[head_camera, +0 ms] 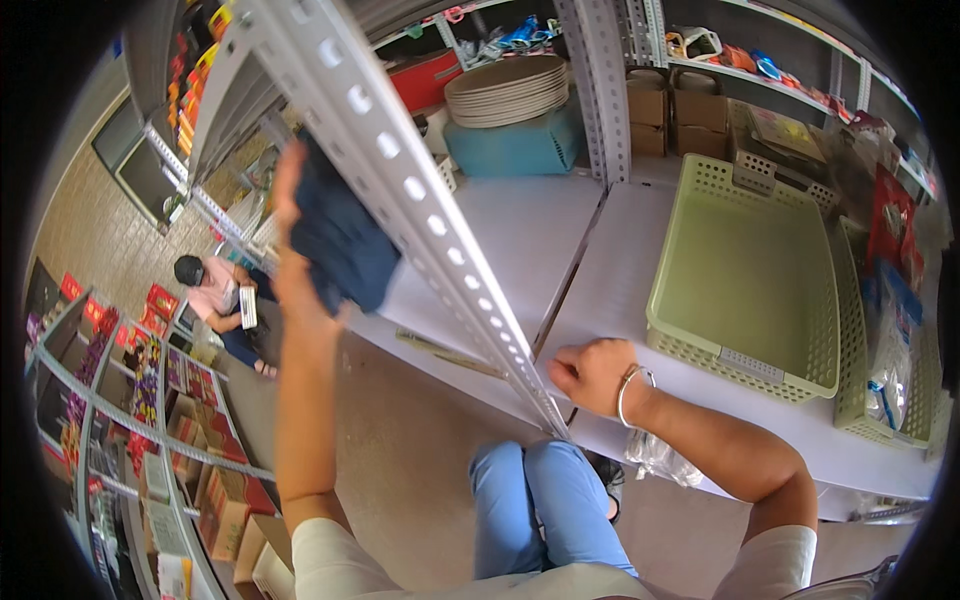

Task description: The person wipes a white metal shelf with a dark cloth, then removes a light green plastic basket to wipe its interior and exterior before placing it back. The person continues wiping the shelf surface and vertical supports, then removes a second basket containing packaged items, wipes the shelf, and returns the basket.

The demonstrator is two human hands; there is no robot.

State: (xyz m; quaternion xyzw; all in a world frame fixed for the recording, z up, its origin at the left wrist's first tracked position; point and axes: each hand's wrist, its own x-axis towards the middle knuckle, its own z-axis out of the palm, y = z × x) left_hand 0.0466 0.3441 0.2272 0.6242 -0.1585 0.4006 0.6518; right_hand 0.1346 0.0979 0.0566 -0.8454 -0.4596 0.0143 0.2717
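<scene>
My left hand (300,255), blurred, holds a dark blue cloth (341,232) up against the left side of a perforated metal shelf post (442,217). The cloth hangs over the end of a white shelf board (480,247). To the right of the post, my right hand (600,371) is curled with its fingers bent in, a bracelet (624,397) on its wrist. It rests at the front edge of the shelf; nothing shows in it. Beside it stands a pale green plastic basket (742,277) with perforated sides, with no items visible inside.
Stacked oval plates (506,90) stand on a teal box (510,142) at the back. Small cardboard boxes (701,112) and a second green basket (851,337) with packaged goods are at the right. A person (217,300) sits in the aisle at the left, near filled racks (161,420).
</scene>
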